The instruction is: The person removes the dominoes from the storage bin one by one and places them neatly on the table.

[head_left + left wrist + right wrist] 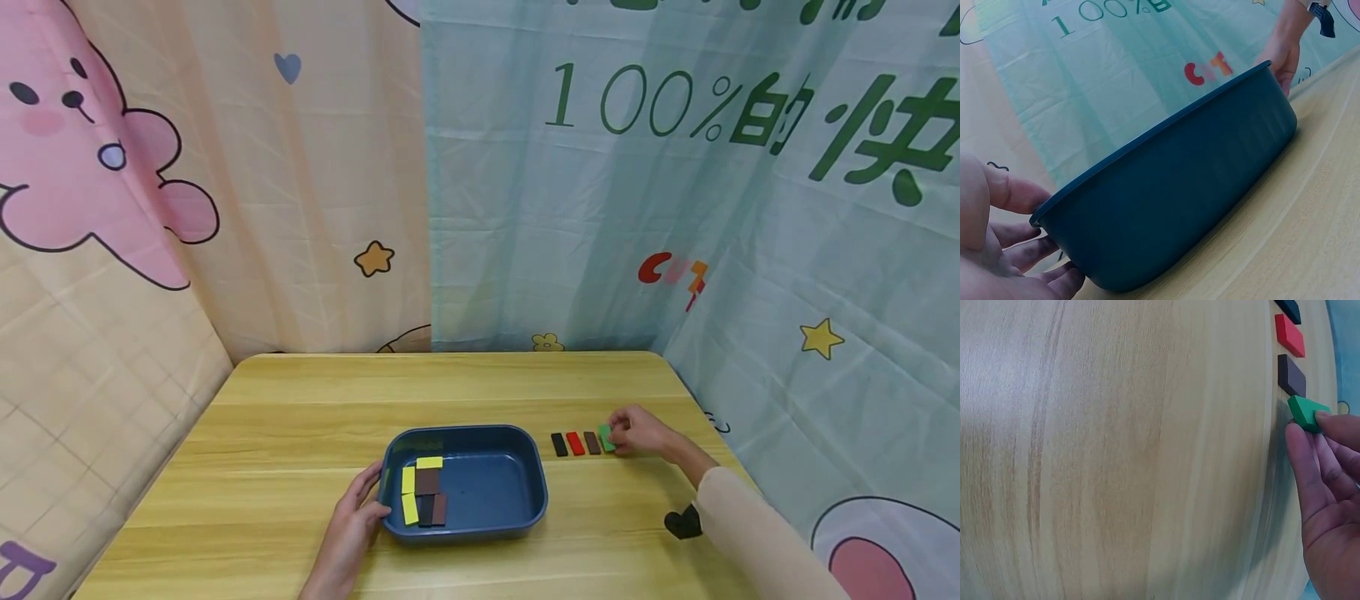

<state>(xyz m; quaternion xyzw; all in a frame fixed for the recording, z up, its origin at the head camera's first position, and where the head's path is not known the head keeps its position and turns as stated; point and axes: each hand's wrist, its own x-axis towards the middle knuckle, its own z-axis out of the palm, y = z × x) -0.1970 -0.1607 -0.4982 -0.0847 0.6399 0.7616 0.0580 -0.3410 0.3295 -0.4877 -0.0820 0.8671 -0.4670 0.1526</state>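
A dark blue rectangular basin (495, 528) stands at the middle of the table, with yellow, brown and black tiles inside along its left part. My left hand (351, 518) grips its left end, the thumb over the rim and the fingers against the outer wall, as the left wrist view also shows. To the right, my right hand (637, 431) pinches a green tile (1302, 412) between thumb and fingers. Beside that tile, in a short row running left, lie a brown tile (592, 442), a red tile (575, 443) and a black tile (558, 445).
The wooden table (300, 400) has rounded far corners. Printed curtains (510, 250) hang behind it and along both sides. A black strap end (682, 523) sticks out by the right sleeve (757, 533).
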